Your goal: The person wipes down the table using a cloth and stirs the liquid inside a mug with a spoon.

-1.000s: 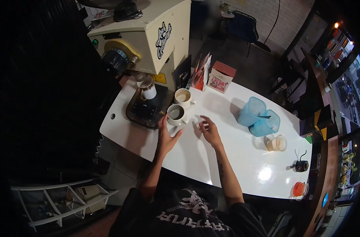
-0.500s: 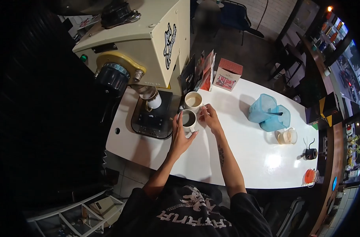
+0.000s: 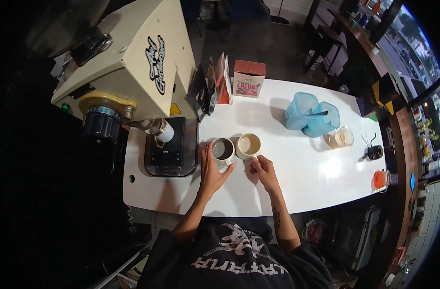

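Left hand (image 3: pixel 213 174) was curled round the dark-inside cup (image 3: pixel 223 150), on the bench (image 3: pixel 292 168); right hand (image 3: pixel 264 172) gripped the tan-inside cup (image 3: pixel 249 145) by its handle, at the other's 3 o'clock. Level, slow handling seemed best, rims kept from knocking.

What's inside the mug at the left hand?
The mug shows a dark grey interior through its open mouth; whether that's liquid or bare glaze isn't clear. The near rim hides the closest inner wall, and the left hand covers part of the outside.
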A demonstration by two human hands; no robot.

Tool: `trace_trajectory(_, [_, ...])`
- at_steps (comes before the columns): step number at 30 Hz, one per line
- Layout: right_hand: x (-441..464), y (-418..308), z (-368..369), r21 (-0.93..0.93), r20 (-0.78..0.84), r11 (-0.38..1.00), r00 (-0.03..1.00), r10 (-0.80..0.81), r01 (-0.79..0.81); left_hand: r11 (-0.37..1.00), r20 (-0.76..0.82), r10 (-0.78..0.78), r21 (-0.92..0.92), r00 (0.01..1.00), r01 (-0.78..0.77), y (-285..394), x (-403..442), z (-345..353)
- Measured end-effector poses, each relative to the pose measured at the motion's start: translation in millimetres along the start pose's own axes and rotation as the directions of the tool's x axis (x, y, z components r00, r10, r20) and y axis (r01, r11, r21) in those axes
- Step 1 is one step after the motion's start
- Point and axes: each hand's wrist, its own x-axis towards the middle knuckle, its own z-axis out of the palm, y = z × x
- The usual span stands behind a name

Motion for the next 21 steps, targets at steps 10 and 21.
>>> trace_trajectory(10, [-67.7, 3.6, 5.4, 0.152, -0.06, 0.988, 0.998, 0.037, -0.028, 0.995, 0.176, 0.014, -0.095, 0.984, 0.003, 11.2, -11.2, 9.7])
trace_trajectory(21, [-56.1, 4.3, 3.8, 0.091, -0.073, 0.996, 0.997, -0.008, 0.015, 0.995, 0.133, 0.047, -0.098, 0.99, -0.034, 4.6, -18.0, 9.7])
